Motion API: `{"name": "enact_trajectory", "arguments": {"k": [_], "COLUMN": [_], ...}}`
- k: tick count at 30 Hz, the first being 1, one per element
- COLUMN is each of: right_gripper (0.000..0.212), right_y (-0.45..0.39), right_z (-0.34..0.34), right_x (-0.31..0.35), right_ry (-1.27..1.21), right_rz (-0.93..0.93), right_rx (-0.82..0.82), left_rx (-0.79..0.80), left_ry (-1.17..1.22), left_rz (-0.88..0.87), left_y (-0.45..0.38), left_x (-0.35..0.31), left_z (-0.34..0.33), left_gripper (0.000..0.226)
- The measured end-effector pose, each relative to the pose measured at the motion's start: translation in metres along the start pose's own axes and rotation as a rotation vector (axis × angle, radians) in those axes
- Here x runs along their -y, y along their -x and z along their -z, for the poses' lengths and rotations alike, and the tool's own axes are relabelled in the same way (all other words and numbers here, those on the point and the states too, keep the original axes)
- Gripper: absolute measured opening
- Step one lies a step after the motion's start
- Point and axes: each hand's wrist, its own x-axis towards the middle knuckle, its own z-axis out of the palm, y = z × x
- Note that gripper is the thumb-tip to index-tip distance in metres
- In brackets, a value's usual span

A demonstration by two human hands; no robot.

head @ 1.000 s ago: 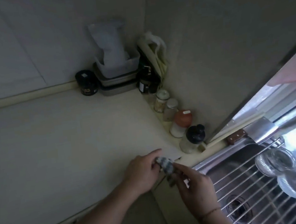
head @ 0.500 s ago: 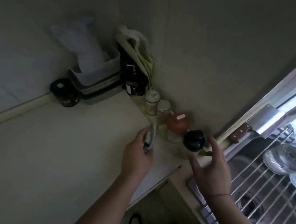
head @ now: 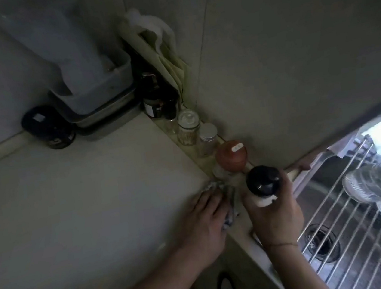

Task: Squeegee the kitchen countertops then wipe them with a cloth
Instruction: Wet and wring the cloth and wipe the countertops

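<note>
In the head view, your right hand point(head: 274, 208) has its fingers clamped round a black-capped white bottle point(head: 263, 183), lifted upright at centre right; its contents are hidden. Your left hand point(head: 202, 225) presses flat, fingers straight, on the crumpled grey patterned cloth point(head: 62, 234) lying on the pale desk point(head: 84, 207) at lower centre. Its long axis can't be judged. Beyond stand a red-lidded jar point(head: 231, 155) and clear glass jars point(head: 188, 127).

home kitchen | countertop point(head: 84, 207) | steel sink point(head: 351, 198) with wire rack point(head: 341, 233) | condiment jars point(head: 188, 126) along wall
</note>
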Motion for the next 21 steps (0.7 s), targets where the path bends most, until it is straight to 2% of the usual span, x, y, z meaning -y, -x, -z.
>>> {"name": "enact_trajectory", "arguments": {"k": [6,9,11,12,13,15,16,17,21], "right_gripper": [0.086,0.088,0.088,0.087,0.085,0.084,0.086,0.085,0.086], "right_y": [0.008,0.012,0.015,0.017,0.019,0.021,0.021,0.02,0.013], "right_z": [0.037,0.049,0.053,0.055,0.058,0.063,0.066,0.069,0.075], "right_x": [-0.011,-0.015,-0.017,-0.017,-0.017,-0.017,-0.018,-0.02,-0.025], "right_ry": [0.011,0.043,0.038,0.031,0.025,-0.001,-0.015,-0.016,0.022], "right_rz": [0.138,0.164,0.153,0.144,0.129,0.093,0.079,0.074,0.081], "right_rx": [-0.097,-0.102,-0.096,-0.101,-0.113,-0.132,-0.138,-0.142,-0.122], "left_rx": [0.065,0.101,0.138,0.103,0.079,0.179,0.171,0.154,0.298], "left_ry": [-0.109,-0.237,-0.25,-0.255,-0.297,-0.37,-0.378,-0.345,-0.12], "left_rz": [0.001,0.022,0.065,0.077,0.037,-0.071,-0.1,-0.098,-0.186], "left_y": [-0.021,-0.034,-0.038,-0.039,-0.038,-0.034,-0.034,-0.034,-0.026], "left_x": [-0.027,-0.042,-0.054,-0.061,-0.066,-0.074,-0.073,-0.07,-0.052], "left_z": [-0.006,-0.01,-0.011,-0.012,-0.017,-0.024,-0.026,-0.026,-0.022], "left_gripper": [0.064,0.078,0.072,0.068,0.064,0.065,0.069,0.07,0.06]}}
